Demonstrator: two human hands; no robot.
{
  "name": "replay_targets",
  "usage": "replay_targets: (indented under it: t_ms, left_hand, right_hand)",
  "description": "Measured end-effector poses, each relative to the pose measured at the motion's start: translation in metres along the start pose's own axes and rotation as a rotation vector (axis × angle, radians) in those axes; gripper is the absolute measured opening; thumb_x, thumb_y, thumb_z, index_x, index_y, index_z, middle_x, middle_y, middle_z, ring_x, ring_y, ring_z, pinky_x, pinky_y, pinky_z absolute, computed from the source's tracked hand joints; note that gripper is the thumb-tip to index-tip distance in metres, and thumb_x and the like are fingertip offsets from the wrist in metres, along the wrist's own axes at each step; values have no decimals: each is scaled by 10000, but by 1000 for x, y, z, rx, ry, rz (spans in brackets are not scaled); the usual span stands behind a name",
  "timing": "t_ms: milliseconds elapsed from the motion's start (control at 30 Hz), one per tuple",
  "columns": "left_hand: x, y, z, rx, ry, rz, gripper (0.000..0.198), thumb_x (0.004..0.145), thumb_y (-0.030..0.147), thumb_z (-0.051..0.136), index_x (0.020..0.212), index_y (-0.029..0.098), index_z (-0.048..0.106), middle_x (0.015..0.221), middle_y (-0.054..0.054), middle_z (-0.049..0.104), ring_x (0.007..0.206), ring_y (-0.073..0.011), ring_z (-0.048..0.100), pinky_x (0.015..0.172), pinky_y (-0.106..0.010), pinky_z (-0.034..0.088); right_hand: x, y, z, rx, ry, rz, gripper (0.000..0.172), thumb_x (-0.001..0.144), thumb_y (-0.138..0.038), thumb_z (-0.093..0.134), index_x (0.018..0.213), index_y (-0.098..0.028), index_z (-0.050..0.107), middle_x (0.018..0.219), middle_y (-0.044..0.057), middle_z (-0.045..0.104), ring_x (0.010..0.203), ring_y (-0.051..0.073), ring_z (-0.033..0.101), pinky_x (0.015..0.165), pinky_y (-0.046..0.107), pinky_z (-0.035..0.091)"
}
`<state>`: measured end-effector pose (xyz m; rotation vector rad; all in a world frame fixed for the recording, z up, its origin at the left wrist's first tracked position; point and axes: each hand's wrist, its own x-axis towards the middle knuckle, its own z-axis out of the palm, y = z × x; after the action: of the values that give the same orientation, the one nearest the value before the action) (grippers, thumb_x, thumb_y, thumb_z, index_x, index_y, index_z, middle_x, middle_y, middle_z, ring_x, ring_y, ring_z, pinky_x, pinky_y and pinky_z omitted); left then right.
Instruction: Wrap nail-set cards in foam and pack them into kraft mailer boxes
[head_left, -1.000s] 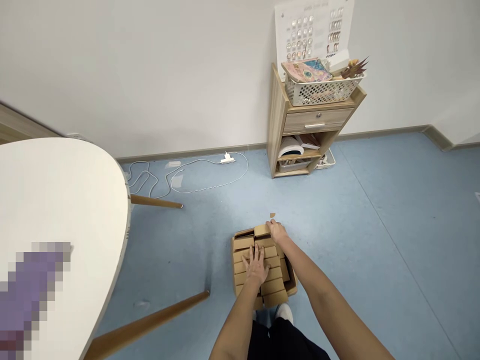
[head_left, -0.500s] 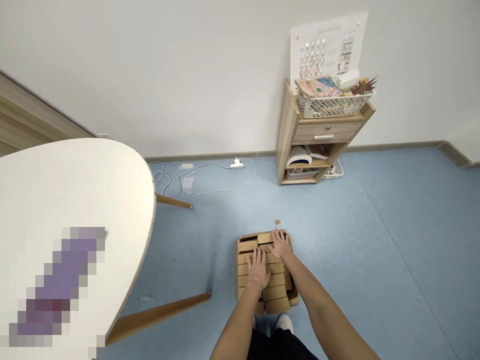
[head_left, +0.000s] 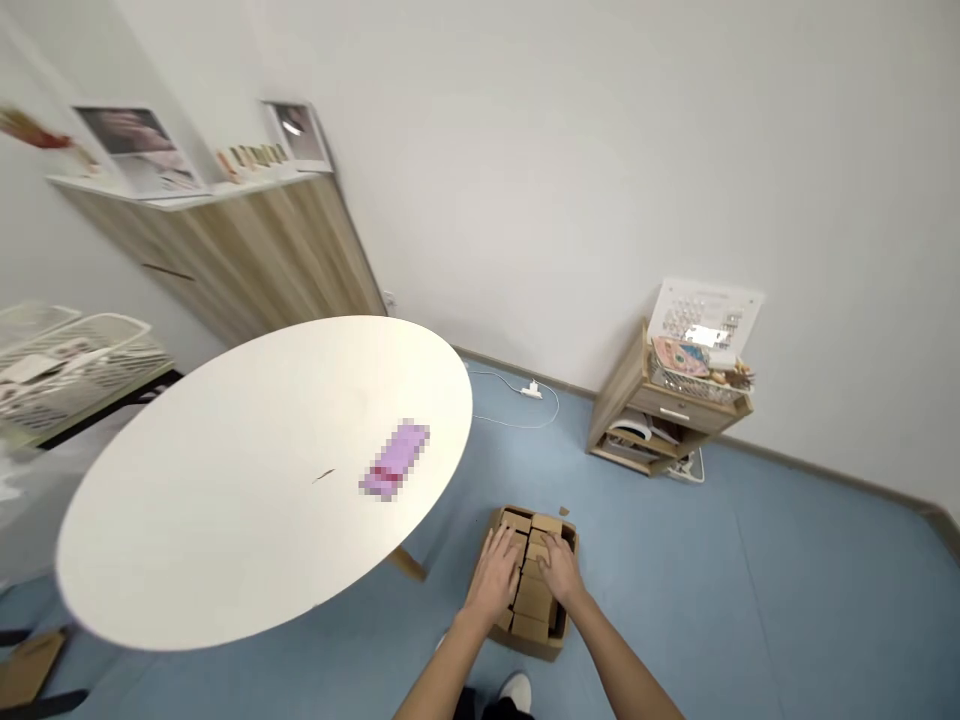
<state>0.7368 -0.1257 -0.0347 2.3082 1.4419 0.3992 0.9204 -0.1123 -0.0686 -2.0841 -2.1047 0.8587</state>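
Observation:
An open cardboard carton (head_left: 556, 646) sits on the blue floor, packed with several small brown boxes (head_left: 535, 595) in rows. My left hand (head_left: 496, 577) lies flat on the left rows, fingers spread. My right hand (head_left: 559, 566) rests on the right rows, fingers stretched forward and slightly curled over the boxes. Neither hand grips anything I can make out. My forearms reach down from the bottom edge.
A round white table (head_left: 247, 470) stands left of the carton, a blurred-out purple item (head_left: 394, 460) on it. A small wooden stand (head_left: 660, 415) with a white basket is by the far wall, a white cable (head_left: 525, 395) on the floor. A long wooden cabinet (head_left: 225, 250) lines the left wall.
The view has swung up and left, showing far more of the table and room. My right hand moved back from the carton's far end to the middle rows beside my left hand.

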Motion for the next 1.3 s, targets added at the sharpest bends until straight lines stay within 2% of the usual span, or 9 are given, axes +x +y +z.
replay_targets:
  t_ms: [133,300,400,567,700,800,1000,1167,1300]
  left_hand:
    - [-45,-25,-74,-15,274,-95,471,871,91,352,1282,229,533,1477,-79,448,1395,-246,370,1120,-509,380]
    - [-119,-82,-141,51,473,-309,435,886,128,370,1280,225,524,1460,-99,461,1365,-266,414,1079,-504,427]
    - [-173,-118,-175,78,530,-422,395,880,150,385,1228,206,564,1446,-115,475,1340,-267,446,1070,-487,438]
    - [-282,-178,-230,27,580,-642,361,869,204,402,1151,211,628,1380,-101,550,1279,-265,511,1061,-481,449]
    - [-369,-222,-281,-103,491,-743,367,851,256,438,1150,242,650,1276,-72,633,1191,-252,576,1028,-446,480]
    - [-419,-247,-323,-169,420,-795,376,853,267,433,1162,256,647,1208,-53,670,1114,-233,613,997,-409,490]
    - [-477,-294,-390,-204,427,-890,386,876,269,413,1195,238,628,1178,-59,674,1080,-223,618,953,-366,485]
    - [-504,-346,-419,-194,463,-929,378,895,269,397,1202,225,613,1148,-66,670,1061,-212,620,930,-348,488]
    - [-510,-408,-440,-200,500,-892,369,916,315,391,1208,245,605,1162,-66,662,1041,-221,634,887,-350,516]
  right_hand:
    - [-8,-83,-41,57,56,-170,521,833,-197,436,1341,-150,541,1408,109,517,1323,232,455,1113,331,346]
    - [-14,-191,-50,63,70,-373,487,871,-248,412,1325,-143,555,1409,120,513,1320,251,456,1122,367,343]
    - [-23,-256,-35,80,64,-500,477,871,-253,400,1302,-139,568,1387,123,530,1291,250,484,1098,367,376]
    - [-45,-376,13,148,26,-646,445,864,-279,388,1222,-147,617,1303,125,590,1236,240,536,1051,345,420]
    - [-58,-475,50,216,-43,-705,417,863,-327,386,1148,-172,649,1188,114,656,1098,232,623,959,331,473]
    - [-59,-541,69,222,-136,-705,397,864,-350,385,1103,-190,659,1102,95,695,938,210,674,849,315,505]
    - [-38,-638,86,188,-220,-709,382,851,-374,416,1080,-194,663,1057,82,720,891,201,674,823,311,492]
    - [1,-701,106,200,-256,-689,357,833,-393,453,1035,-213,686,1053,76,730,926,212,680,841,315,487]
    - [47,-750,129,222,-253,-675,343,821,-385,468,997,-205,700,1050,88,731,915,223,685,835,327,493]
